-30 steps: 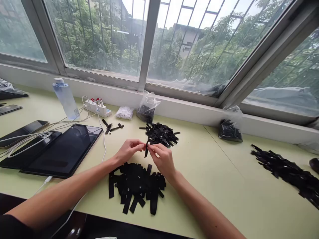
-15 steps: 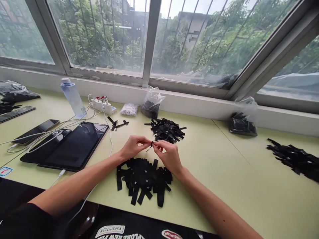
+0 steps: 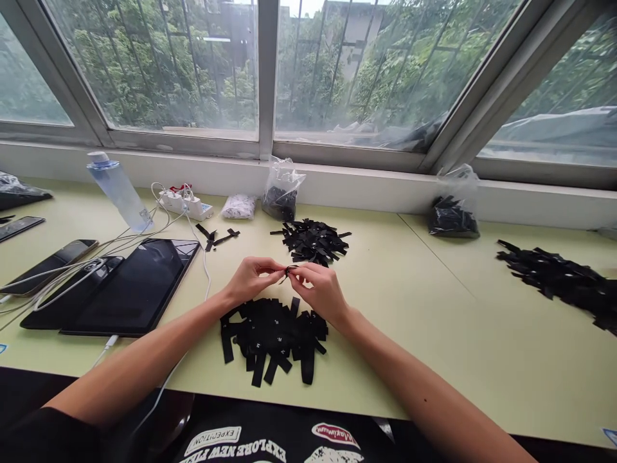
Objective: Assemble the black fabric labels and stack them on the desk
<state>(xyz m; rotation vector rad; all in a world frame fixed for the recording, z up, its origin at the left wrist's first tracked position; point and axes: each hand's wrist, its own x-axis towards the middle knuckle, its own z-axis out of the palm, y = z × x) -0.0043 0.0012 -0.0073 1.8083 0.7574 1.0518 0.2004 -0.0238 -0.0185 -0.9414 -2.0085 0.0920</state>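
Observation:
Both my hands meet above the pale green table (image 3: 414,308). My left hand (image 3: 250,279) and my right hand (image 3: 319,290) pinch the same small black fabric label (image 3: 288,271) between their fingertips, folded between them. Just below my hands lies a pile of flat black labels (image 3: 272,337) with small white marks. Beyond my hands sits a second heap of folded black labels (image 3: 313,242).
A tablet (image 3: 132,286), phones (image 3: 48,265), white cables, a power strip (image 3: 186,204) and a water bottle (image 3: 118,191) fill the left. Plastic bags of labels (image 3: 280,196) (image 3: 452,212) stand by the window sill. Another black label heap (image 3: 559,280) lies at right.
The hanging label strip has been folded up small between my fingertips. The view has shifted slightly; my hands stay in the same spot.

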